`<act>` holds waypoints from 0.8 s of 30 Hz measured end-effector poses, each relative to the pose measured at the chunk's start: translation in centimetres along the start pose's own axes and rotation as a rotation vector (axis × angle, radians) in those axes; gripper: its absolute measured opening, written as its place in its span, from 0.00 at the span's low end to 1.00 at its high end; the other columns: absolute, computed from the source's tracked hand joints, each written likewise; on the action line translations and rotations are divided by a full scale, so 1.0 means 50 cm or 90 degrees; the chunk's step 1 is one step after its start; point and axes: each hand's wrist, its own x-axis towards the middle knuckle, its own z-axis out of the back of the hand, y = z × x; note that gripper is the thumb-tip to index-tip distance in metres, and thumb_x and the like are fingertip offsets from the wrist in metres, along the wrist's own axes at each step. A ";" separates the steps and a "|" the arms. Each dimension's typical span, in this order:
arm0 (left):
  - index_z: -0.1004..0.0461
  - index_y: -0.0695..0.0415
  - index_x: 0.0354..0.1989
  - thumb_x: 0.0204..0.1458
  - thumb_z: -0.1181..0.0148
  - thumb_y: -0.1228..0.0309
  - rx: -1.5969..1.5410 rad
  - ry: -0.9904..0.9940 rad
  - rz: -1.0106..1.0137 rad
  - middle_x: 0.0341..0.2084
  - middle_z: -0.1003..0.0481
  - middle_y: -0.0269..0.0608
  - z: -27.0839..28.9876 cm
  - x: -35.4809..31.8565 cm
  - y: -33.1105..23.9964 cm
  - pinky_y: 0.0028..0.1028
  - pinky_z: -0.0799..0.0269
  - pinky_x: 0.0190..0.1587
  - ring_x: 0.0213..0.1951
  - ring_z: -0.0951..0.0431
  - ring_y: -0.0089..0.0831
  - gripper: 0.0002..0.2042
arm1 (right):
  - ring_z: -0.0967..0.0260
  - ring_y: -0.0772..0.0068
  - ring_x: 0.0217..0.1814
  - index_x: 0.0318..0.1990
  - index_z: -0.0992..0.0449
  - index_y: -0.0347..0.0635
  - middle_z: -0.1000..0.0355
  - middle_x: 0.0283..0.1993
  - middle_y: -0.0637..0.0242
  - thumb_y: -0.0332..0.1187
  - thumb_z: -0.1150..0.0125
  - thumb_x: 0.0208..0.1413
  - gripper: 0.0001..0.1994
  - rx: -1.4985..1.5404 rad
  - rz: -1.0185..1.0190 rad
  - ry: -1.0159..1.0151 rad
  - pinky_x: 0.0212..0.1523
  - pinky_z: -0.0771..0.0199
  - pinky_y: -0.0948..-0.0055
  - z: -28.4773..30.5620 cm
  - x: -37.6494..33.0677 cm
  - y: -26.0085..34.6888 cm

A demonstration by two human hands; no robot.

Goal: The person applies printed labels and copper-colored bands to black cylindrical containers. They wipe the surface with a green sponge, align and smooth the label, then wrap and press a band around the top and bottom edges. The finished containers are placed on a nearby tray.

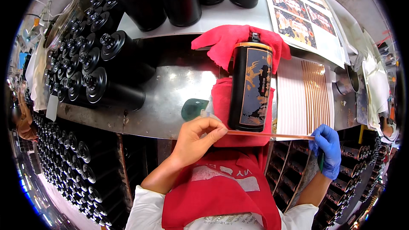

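Observation:
My bare left hand (pixel 197 139) pinches one end of a thin copper-coloured strip (pixel 272 135) between thumb and fingers. The other end is held by my right hand (pixel 327 150), in a blue glove, so the strip stretches straight between them. Part of a dark green flat piece (pixel 321 161) shows beneath the right hand. Just beyond the strip lies a black bottle (pixel 235 91) with a gold band and a decorated front panel, its neck pointing away from me. It rests on red cloths (pixel 221 98). A green scraper-like piece (pixel 194 109) lies near my left hand.
A sheet with copper stripes (pixel 315 96) lies right of the bottle, below printed picture sheets (pixel 298 15). Many black bottles (pixel 115 89) lie stacked at the left; large black containers (pixel 177 0) stand at the back. Racks of bottles (pixel 70 162) flank me below the metal table (pixel 166 98).

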 end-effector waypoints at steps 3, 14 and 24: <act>0.26 0.65 0.31 0.50 0.40 0.78 -0.065 -0.011 0.003 0.28 0.28 0.33 -0.016 0.010 0.010 0.17 0.34 0.33 0.30 0.31 0.16 0.03 | 0.39 0.83 0.16 0.26 0.33 0.38 0.34 0.17 0.69 0.30 0.43 0.49 0.07 -0.010 -0.027 -0.038 0.16 0.44 0.85 0.003 0.013 -0.006; 0.27 0.64 0.30 0.48 0.38 0.80 -0.087 -0.015 0.018 0.28 0.28 0.33 -0.030 0.027 0.030 0.16 0.36 0.32 0.30 0.31 0.15 0.04 | 0.41 0.85 0.14 0.26 0.31 0.40 0.33 0.17 0.67 0.31 0.44 0.51 0.06 -0.008 -0.046 -0.084 0.14 0.47 0.87 0.018 0.033 -0.041; 0.27 0.63 0.27 0.47 0.37 0.77 -0.101 0.022 0.036 0.23 0.30 0.27 -0.012 0.039 0.038 0.13 0.45 0.24 0.22 0.38 0.10 0.05 | 0.43 0.86 0.13 0.26 0.31 0.40 0.32 0.18 0.67 0.30 0.44 0.51 0.06 -0.011 -0.069 -0.074 0.13 0.47 0.87 0.025 0.047 -0.056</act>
